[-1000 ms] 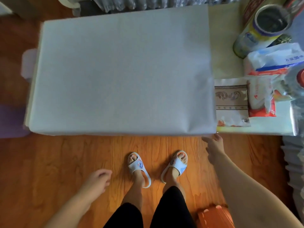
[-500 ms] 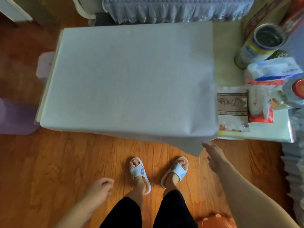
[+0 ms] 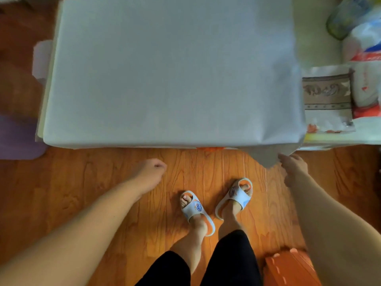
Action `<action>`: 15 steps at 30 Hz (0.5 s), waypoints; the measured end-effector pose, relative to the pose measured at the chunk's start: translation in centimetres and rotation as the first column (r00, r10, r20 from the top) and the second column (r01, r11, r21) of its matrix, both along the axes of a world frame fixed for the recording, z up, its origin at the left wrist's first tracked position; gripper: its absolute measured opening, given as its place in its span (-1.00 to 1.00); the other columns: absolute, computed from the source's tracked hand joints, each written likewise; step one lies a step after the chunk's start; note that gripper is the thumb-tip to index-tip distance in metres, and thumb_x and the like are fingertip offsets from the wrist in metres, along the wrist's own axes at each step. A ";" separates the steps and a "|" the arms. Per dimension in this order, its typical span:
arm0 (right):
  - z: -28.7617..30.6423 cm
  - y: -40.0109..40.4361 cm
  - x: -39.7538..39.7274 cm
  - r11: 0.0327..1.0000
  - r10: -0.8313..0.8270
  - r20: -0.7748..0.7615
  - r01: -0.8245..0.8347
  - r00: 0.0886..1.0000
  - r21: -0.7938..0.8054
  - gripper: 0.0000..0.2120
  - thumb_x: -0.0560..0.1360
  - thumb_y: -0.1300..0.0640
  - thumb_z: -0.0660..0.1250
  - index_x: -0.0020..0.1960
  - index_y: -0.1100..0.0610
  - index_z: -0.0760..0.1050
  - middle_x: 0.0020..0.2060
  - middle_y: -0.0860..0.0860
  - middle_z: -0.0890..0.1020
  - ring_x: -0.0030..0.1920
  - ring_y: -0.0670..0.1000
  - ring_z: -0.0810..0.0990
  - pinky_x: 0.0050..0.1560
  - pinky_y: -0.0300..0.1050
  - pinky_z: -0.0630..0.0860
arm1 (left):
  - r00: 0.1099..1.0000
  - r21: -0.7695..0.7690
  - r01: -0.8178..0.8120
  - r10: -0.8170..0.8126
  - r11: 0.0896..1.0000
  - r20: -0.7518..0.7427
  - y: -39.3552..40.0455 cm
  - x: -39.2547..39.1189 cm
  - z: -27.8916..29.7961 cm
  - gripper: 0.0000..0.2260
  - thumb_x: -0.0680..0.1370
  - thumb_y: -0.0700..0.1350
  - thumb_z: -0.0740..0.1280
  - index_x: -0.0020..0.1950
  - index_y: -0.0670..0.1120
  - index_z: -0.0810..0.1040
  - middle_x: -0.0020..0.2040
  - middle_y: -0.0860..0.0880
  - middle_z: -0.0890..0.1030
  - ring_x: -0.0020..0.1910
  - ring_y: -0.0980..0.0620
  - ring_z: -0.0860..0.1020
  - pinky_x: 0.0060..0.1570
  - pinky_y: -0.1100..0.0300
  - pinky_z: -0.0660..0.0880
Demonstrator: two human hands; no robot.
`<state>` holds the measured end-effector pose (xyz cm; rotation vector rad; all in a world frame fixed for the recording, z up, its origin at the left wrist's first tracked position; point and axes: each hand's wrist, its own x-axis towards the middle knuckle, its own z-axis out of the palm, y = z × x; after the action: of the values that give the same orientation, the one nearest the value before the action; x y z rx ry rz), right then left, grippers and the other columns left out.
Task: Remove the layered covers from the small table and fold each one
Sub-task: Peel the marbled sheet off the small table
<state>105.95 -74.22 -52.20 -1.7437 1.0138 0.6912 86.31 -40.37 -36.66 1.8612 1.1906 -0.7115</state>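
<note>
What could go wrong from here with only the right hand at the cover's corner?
1. The right hand only reaches the hanging corner of the grey cover; whether it grips is unclear, so it may slip.
2. The left hand is off the cloth; a one-sided pull could skew or bunch it.
3. The cover's right edge borders the packets; dragging might snag them.
</note>
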 end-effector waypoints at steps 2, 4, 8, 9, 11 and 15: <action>1.6 0.6 -1.4 1.000 -0.013 -0.032 0.014 0.999 0.022 -0.76 0.55 0.18 0.41 0.19 0.17 0.52 0.07 0.09 0.59 -0.09 0.03 0.56 0.04 -0.05 0.45 | 0.999 -0.052 0.044 -0.045 0.998 -0.020 -1.0 -0.8 -0.3 -0.83 0.67 -0.09 0.23 0.15 0.01 0.61 0.05 0.02 0.64 0.05 -0.03 0.63 0.15 0.02 0.58; 4.4 1.7 -2.5 0.998 -0.051 -0.050 0.053 0.997 0.036 -0.80 0.57 0.19 0.36 0.18 0.17 0.49 0.02 0.11 0.59 -0.13 0.06 0.56 -0.03 -0.02 0.50 | 0.996 -0.115 0.079 -0.083 0.990 -0.029 -2.2 -2.3 0.2 -0.81 0.66 -0.05 0.23 0.19 0.03 0.61 0.11 0.04 0.64 0.09 -0.02 0.62 0.20 -0.01 0.56; 13.1 3.5 -3.9 0.969 -0.061 -0.063 0.074 0.996 0.235 -0.74 0.60 0.28 0.29 0.27 0.29 0.46 -0.11 0.14 0.61 -0.16 0.12 0.62 -0.28 0.04 0.65 | 0.968 -0.070 0.251 -0.251 0.965 0.007 -4.0 -4.7 3.5 -0.76 0.68 -0.05 0.24 0.32 0.04 0.55 0.23 0.05 0.62 0.15 0.06 0.58 0.06 0.17 0.48; 15.9 4.0 -4.0 0.950 -0.066 -0.072 0.085 0.995 0.301 -0.77 0.61 0.29 0.28 0.26 0.28 0.46 -0.08 0.16 0.62 -0.14 0.13 0.63 -0.30 0.05 0.67 | 0.958 -0.023 0.287 -0.287 0.958 0.021 -4.1 -4.8 4.3 -0.72 0.66 -0.06 0.26 0.37 0.02 0.51 0.28 0.04 0.60 0.20 0.05 0.57 0.13 0.16 0.48; 21.3 4.9 -3.3 0.895 -0.074 -0.084 0.103 0.994 0.435 -0.89 0.63 0.32 0.25 0.15 0.24 0.45 -0.04 0.18 0.60 -0.07 0.15 0.62 -0.24 0.12 0.68 | 0.941 0.080 0.326 -0.332 0.942 0.072 -4.3 -4.2 6.4 -0.59 0.62 -0.05 0.33 0.47 0.00 0.40 0.40 -0.04 0.51 0.33 -0.01 0.51 0.30 0.10 0.45; 29.2 5.6 0.2 0.802 -0.062 -0.113 0.117 0.992 0.586 -0.75 0.61 0.35 0.25 0.27 0.22 0.42 0.15 0.20 0.59 0.10 0.19 0.60 -0.20 0.14 0.69 | 0.850 0.229 0.473 -0.509 0.851 0.136 -6.3 0.2 10.2 -0.28 0.56 0.14 0.39 0.63 0.09 0.12 0.57 -0.06 0.20 0.55 -0.10 0.21 0.48 0.01 0.28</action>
<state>106.14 -68.63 -22.99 -1.1153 0.8129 0.9158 86.48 -46.72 -26.45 2.3768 0.6674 -0.6852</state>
